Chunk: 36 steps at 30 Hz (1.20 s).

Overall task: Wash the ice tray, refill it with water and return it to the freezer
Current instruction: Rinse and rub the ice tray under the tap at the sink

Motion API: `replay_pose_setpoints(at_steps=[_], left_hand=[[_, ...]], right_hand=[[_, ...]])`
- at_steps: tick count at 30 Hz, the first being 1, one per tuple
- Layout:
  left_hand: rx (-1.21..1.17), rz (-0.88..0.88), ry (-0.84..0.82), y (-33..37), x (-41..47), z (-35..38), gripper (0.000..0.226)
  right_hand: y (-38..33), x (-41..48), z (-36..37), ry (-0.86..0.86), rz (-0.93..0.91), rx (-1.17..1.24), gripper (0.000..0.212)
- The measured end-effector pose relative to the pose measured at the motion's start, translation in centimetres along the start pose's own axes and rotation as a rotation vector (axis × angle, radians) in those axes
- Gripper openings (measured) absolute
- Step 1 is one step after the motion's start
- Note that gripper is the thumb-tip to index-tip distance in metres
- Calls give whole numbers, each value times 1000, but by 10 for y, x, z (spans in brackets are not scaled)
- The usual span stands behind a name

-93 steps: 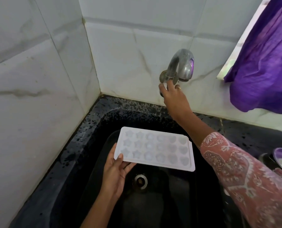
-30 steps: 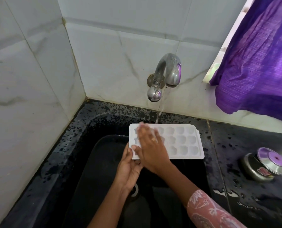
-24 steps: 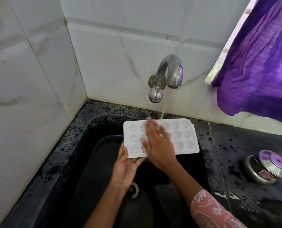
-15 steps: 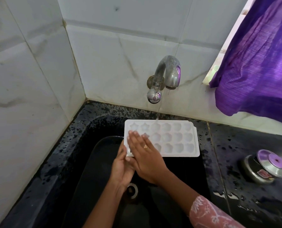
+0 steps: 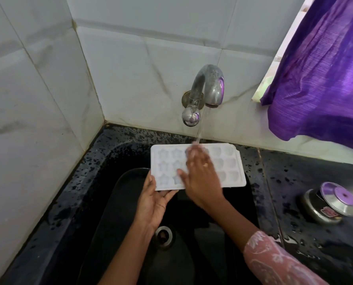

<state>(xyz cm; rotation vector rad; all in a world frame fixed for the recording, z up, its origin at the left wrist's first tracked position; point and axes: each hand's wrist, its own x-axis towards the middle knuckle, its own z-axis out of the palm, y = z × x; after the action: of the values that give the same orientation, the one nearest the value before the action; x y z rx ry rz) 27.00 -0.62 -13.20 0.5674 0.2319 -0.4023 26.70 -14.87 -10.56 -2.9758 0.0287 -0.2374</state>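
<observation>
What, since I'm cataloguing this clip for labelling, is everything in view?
ice tray: one, white, over the sink under the water
tap: one, silver, back wall, running
sink: one, black, below the tray
drain: one, metal, sink bottom
counter: one, black speckled, wet, around the sink
lidded pot: one, steel, counter at right
cloth: one, purple, upper right
wall tiles: several, white marbled, behind and left
left hand: one, holds the tray's near left corner
right hand: one, ringed, flat on the tray
</observation>
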Motion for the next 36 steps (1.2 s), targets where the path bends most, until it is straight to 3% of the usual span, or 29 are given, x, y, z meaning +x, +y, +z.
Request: replay_pose_setpoints(at_steps=[2, 5, 8, 12, 17, 21, 24, 26, 28, 29, 31, 33, 36], left_hand=[[26, -25, -13, 1, 2, 4, 37], [71, -42, -9, 7, 4, 1, 43], [66, -44, 38, 13, 7, -7, 35], [140, -71, 132, 15, 9, -8, 33], [569, -101, 157, 12, 14, 3, 57], [953, -39, 75, 23, 12, -2, 62], [926, 37, 76, 30, 9, -3, 32], [833, 65, 58, 32, 8, 1, 22], [771, 62, 97, 30, 8, 7, 22], [732, 46, 112, 28, 9, 9, 21], [684, -1, 118, 20, 12, 12, 21], [674, -37, 117, 14, 15, 14, 23], [624, -52, 131, 15, 17, 8, 25]], right_hand=[[-25, -3, 5, -79, -177, 43, 68], [-30, -16, 5, -121, -456, -121, 62], [3, -30, -10, -83, -535, -259, 52], [44, -43, -29, 114, -510, -344, 44], [42, -23, -56, 249, -343, -178, 15], [45, 18, -77, -60, -144, -29, 20], [52, 46, -73, -337, 14, 69, 26], [44, 50, -62, -243, 143, 254, 23], [26, 40, -44, 24, 223, 396, 23], [15, 33, -33, 100, 218, 349, 28], [-10, 16, -12, 21, 114, 120, 49], [-33, 5, 1, -62, -15, 53, 65], [-47, -3, 7, -107, -218, 23, 67]])
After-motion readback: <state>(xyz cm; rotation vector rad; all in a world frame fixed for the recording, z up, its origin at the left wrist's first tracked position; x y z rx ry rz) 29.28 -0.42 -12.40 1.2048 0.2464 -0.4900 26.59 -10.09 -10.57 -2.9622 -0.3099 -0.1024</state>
